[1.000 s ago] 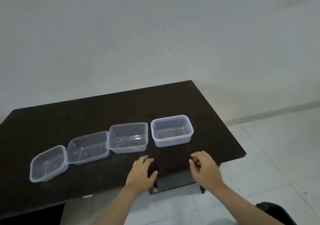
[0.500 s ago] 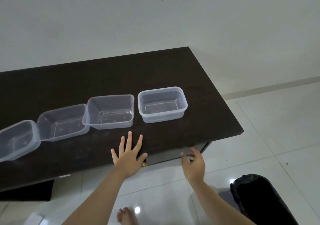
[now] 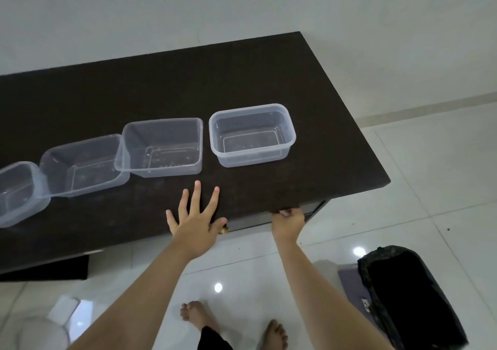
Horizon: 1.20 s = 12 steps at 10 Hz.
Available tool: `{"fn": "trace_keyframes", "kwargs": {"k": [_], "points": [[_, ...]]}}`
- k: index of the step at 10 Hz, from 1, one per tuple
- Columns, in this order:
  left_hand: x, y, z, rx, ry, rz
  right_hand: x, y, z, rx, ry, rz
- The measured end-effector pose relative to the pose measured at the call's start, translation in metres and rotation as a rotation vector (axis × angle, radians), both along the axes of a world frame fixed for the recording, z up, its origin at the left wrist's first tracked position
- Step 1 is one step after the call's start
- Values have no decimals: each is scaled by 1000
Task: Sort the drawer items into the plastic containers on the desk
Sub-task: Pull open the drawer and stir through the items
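Several clear plastic containers stand in a row on the dark desk (image 3: 188, 80): the rightmost container (image 3: 252, 134), the second container (image 3: 161, 148), a third container (image 3: 83, 165) and a fourth container (image 3: 18, 193) cut by the left edge. All look empty. My left hand (image 3: 195, 215) lies flat on the desk top near the front edge, fingers spread. My right hand (image 3: 287, 219) reaches under the desk's front edge, fingers curled over the top of the drawer front (image 3: 250, 220). A small round knob (image 3: 223, 230) shows beside my left thumb. The drawer's inside is hidden.
A black bin lined with a bag (image 3: 408, 296) stands on the white tiled floor at the lower right. My bare feet (image 3: 199, 316) are below the desk edge. A white object (image 3: 64, 309) lies on the floor at the lower left. A plain wall is behind the desk.
The view has tilted down and closer. My left hand spread flat on the desk top. My right hand dropped from above the desk to the drawer front under its edge.
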<state>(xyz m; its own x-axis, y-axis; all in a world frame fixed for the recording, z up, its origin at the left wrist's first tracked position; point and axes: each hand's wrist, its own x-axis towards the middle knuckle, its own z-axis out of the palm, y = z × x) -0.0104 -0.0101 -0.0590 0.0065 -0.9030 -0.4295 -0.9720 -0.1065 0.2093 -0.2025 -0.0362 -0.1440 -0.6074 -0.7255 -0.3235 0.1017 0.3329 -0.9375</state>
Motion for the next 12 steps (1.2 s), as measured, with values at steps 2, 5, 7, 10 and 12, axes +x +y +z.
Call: {"fn": "trace_keyframes", "kwargs": {"k": [2, 5, 7, 10, 12], "points": [[-1, 1, -2, -12, -5, 1, 0, -3, -1, 119, -48, 38], [0, 0, -2, -27, -14, 5, 2, 9, 13, 146, -68, 21], [-1, 0, -1, -21, -33, 1, -7, 64, -2, 49, -113, -62], [-1, 0, -1, -29, -31, 3, -10, 64, -3, 57, -124, -65], [-1, 1, -1, -44, -20, 0, -12, 72, -6, 83, -112, -80]]}}
